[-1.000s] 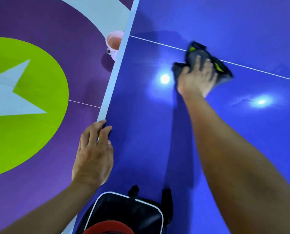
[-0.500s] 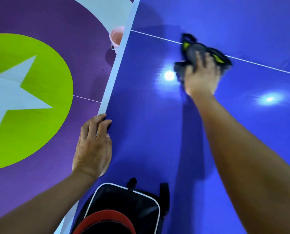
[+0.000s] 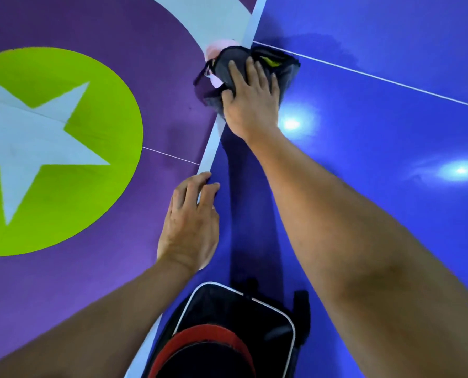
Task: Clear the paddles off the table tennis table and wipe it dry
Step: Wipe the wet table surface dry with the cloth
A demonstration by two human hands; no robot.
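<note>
Our two hands are apart, both near the left side of a blue table tennis desk. Our right hand reaches forward, fingers spread flat, pressing on a dark cloth. Our left hand rests closer to us, fingers lightly bent on the desk's white edge, holding nothing. The glossy desk fills the right half of the view, crossed by a thin white line. To its left lies a purple floor painted with a lime circle and a pale star. Nearest us, a black bag with white piping sits on the desk at its edge. A red-rimmed shape inside it may be a paddle, and we see no loose paddle on the part of the desk in view. The cloth is bunched at the left edge where the white line meets it, partly hanging over. Just past it is a small pink bucket, mostly hidden. We judge that clearing is done and wiping is under way, with the cloth at the edge above the bucket. The next move probably calls for wringing it there, or drawing it back flat over an unwiped strip.
</note>
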